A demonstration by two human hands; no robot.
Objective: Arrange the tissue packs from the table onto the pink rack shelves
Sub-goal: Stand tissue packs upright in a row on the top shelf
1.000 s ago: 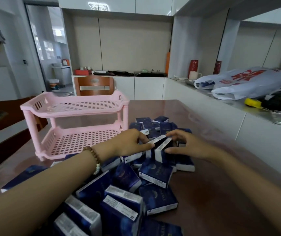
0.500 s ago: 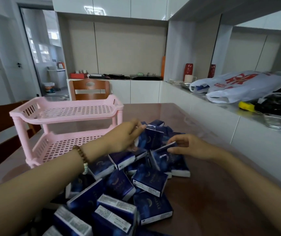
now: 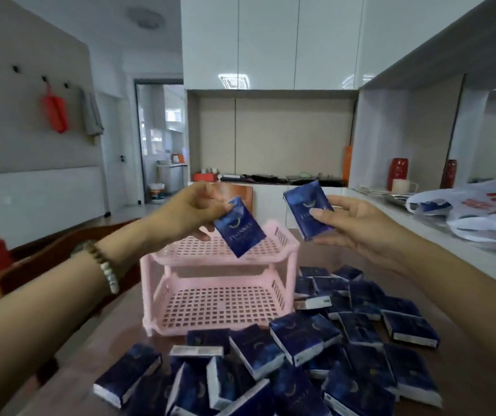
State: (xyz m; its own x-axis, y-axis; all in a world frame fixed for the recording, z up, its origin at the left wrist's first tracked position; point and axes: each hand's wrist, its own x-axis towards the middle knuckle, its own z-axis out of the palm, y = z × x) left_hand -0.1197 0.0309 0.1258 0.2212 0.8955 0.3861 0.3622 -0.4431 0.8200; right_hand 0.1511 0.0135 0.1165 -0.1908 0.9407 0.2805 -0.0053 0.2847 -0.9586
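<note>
Holding one dark blue tissue pack apiece, both hands are raised above the pink rack (image 3: 219,283). The left hand (image 3: 186,210) pinches the left pack (image 3: 238,231) by its upper corner, thumb beneath and fingers closed over the top, so the pack hangs tilted below and to the right of that grip, over the rack's top shelf. The right hand (image 3: 353,223) has its thumb pressed on the face of the right pack (image 3: 308,209) with fingers behind; this pack stands up and to the left of the grip, just beyond the rack's right edge.

Each held pack shows a pale crescent moon and a line of light lettering below it, too blurred to read. A white plastic bag (image 3: 478,210), far right of the right grip on the side counter, carries red printing cut off by the frame edge and illegible.

Below both grips, a loose heap of matching tissue packs (image 3: 316,358) lies on the brown tabletop (image 3: 75,355), in front of and right of the rack; the nearest ones are cropped at the bottom edge. Both shelves look bare where visible. The left wrist wears a beaded bracelet (image 3: 105,267). Both forearms reach forward, wrists slightly lifted.
</note>
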